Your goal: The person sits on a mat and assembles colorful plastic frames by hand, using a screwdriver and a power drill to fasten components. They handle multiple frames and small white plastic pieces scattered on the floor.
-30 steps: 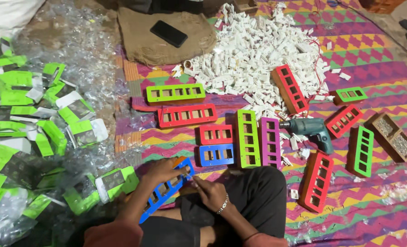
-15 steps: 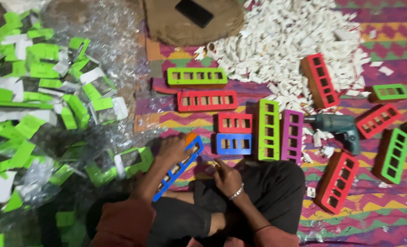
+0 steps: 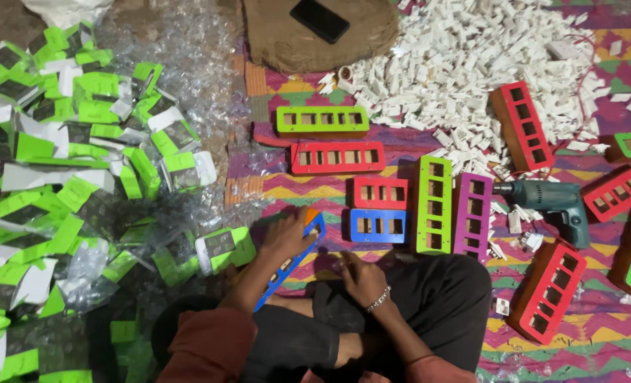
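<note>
We see crossed legs in dark trousers (image 3: 436,312) nearest the camera. Left hand (image 3: 287,237) grips a long blue frame (image 3: 294,259) with an orange end, fingers wrapped over its upper part; the frame slants from the lap up toward the mat (image 3: 400,145). Right hand (image 3: 361,280), with a bracelet, rests on the knee just beside the frame; fingers loosely curled, and we cannot tell whether it holds anything.

Just beyond the hands lie a short blue frame (image 3: 378,225) and a short red frame (image 3: 379,193), touching. Right of them a tall green frame (image 3: 434,206) and a purple frame (image 3: 473,216) lie side by side. A teal drill (image 3: 553,202) lies further right, with a red frame (image 3: 548,291) below it.

Left of us is a heap of green-and-white packets (image 3: 67,163) with clear plastic.

Further off lie a long red frame (image 3: 337,157), then a long green frame (image 3: 321,120). Beyond is a pile of white parts (image 3: 471,64), and a dark phone (image 3: 320,20) on a brown sack (image 3: 287,42).
</note>
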A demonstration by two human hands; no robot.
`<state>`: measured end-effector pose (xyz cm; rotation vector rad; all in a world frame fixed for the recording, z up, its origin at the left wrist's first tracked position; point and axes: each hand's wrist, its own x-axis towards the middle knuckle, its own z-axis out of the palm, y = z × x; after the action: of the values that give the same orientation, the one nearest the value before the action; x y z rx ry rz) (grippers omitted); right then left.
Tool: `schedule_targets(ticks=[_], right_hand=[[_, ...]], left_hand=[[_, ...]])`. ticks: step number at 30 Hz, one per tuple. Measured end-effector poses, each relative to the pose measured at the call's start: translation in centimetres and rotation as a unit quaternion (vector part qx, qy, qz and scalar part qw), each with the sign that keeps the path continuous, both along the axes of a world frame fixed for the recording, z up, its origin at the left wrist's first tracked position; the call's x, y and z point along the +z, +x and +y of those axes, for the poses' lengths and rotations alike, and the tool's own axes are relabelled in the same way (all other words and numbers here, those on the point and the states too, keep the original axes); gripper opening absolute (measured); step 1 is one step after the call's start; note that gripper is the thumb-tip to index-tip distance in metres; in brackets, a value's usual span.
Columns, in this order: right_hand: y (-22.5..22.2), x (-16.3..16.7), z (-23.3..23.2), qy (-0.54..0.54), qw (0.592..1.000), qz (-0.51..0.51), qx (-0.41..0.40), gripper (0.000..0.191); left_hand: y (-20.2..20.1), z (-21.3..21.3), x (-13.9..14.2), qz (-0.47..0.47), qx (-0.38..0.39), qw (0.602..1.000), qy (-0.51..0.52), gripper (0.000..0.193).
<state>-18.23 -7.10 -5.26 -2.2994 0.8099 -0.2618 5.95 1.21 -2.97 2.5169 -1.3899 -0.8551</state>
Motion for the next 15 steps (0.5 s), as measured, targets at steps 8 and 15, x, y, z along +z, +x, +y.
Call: schedule_targets(ticks=[8, 15], right_hand=[[0.5, 1.5, 0.0, 0.007, 0.999, -0.034, -0.01, 0.029], [0.2, 1.2, 0.0, 0.009, 0.999, -0.029, -0.015, 0.032]], left_hand=[[-4.4, -0.2, -1.3, -0.018, -0.026, 0.995, -0.096, 0.082], [-3.2, -0.3, -1.5, 0.007, -0.01, 0.996, -0.088, 0.078]])
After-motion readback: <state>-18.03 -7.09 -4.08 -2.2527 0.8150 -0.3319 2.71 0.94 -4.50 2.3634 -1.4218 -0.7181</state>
